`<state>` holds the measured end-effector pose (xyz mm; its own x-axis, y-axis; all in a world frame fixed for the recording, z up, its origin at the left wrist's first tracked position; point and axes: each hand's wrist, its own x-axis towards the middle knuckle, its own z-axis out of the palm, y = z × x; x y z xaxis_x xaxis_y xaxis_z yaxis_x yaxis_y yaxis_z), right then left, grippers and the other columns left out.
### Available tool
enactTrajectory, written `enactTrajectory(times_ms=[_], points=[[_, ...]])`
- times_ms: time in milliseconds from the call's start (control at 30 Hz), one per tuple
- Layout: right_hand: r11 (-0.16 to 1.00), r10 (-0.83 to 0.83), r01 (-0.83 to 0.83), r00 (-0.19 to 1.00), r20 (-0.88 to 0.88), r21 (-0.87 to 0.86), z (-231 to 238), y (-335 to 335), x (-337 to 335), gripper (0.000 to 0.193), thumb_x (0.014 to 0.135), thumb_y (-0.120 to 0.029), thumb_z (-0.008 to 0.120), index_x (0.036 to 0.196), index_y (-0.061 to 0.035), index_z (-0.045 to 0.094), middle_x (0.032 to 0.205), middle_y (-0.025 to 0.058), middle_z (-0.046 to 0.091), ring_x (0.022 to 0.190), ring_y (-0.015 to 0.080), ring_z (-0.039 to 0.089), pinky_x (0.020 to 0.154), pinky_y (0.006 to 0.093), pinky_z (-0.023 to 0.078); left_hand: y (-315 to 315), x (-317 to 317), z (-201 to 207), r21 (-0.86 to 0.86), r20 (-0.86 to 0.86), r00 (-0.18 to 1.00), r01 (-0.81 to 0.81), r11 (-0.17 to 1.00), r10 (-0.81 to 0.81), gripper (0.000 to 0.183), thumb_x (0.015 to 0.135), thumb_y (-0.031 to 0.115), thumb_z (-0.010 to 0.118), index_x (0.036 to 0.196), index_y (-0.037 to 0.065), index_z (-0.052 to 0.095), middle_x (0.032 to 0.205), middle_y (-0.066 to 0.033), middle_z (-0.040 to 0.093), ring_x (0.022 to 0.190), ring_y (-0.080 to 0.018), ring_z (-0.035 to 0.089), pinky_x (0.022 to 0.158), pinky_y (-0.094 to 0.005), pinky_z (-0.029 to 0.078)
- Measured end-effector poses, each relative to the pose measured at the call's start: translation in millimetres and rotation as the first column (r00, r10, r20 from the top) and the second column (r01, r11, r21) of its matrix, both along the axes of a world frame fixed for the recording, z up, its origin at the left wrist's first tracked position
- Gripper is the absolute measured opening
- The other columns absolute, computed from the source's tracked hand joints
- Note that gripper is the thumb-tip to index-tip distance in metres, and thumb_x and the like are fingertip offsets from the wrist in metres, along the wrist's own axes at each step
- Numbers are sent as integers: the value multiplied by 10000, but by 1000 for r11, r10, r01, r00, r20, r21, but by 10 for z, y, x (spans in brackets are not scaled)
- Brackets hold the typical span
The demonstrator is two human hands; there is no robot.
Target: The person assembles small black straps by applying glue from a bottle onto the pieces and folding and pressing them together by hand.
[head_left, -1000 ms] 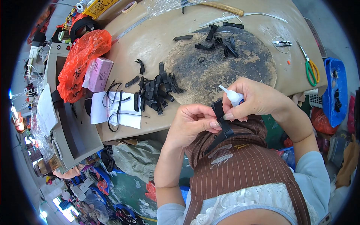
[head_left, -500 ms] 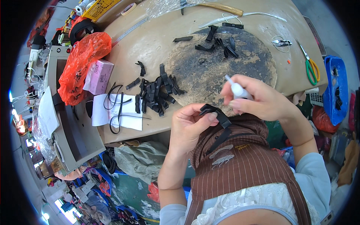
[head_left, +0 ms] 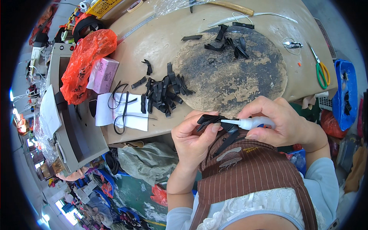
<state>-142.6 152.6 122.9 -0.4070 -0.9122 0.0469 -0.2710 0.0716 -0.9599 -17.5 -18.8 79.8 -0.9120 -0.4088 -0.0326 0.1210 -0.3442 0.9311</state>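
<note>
My left hand (head_left: 194, 135) pinches a black ribbon bow (head_left: 208, 119) between thumb and fingers, above my apron. A loose black strip (head_left: 227, 142) hangs down from it. My right hand (head_left: 276, 122) is wrapped round a small white glue bottle (head_left: 251, 123), tipped sideways. Its narrow nozzle points left and its tip meets the bow near my left thumb; whether any glue is coming out cannot be made out. Beyond my hands lies a worn round board (head_left: 237, 80), with several black bows (head_left: 234, 46) on its far part. A heap of black bows (head_left: 163, 92) sits left of the board.
Left on the table are white paper (head_left: 132, 119) with black cord (head_left: 125, 107), a pink tissue pack (head_left: 104, 75) and a red plastic bag (head_left: 90, 63). Scissors (head_left: 321, 73) and thread snips (head_left: 292, 45) lie right. A wooden-handled tool (head_left: 234, 7) is at the back.
My right hand has tipped the bottle from nearly upright to sideways and brought its nozzle down onto the bow. My left hand has turned the bow slightly.
</note>
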Motion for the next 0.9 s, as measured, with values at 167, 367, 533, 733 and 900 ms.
enactTrajectory(times_ms=[167,367,533,733,900], points=[[999,32,-31,999,-23,43,42,0,-17,322,757,-145,671,1010,-16,519,819,101,632,668,201,638,573,263,478,-19,30,-2,-71,-7,1000,8,997,-9,208,752,-42,648,957,-51,622,883,-98,592,751,-127,595,670,-215,485],[992,89,-78,989,-117,96,173,15,-49,324,728,-150,699,991,-18,565,816,104,635,637,235,637,555,278,485,-58,53,-1,-299,-46,999,-16,954,2,278,669,-73,691,938,-18,651,848,-95,619,732,-123,595,639,-210,471],[998,61,-53,955,-289,36,279,8,-23,263,753,-169,663,960,-56,547,675,105,586,590,282,605,494,340,474,-45,9,59,-520,-154,988,-79,850,-2,305,610,-76,719,899,8,671,782,-99,634,703,-155,609,608,-220,474],[993,96,-65,927,-363,97,357,1,-17,259,756,-192,662,949,-61,551,705,94,590,581,275,600,469,345,466,-49,19,49,-540,-164,986,-85,837,-5,301,609,-77,721,894,4,670,800,-103,627,711,-147,606,616,-225,479],[996,53,-40,983,-176,79,230,30,-97,231,774,-153,637,961,-46,553,709,86,589,563,209,596,476,280,440,27,-3,-45,-155,-44,999,-37,987,31,231,708,-71,657,932,-26,623,849,-96,604,744,-135,599,659,-227,481]])
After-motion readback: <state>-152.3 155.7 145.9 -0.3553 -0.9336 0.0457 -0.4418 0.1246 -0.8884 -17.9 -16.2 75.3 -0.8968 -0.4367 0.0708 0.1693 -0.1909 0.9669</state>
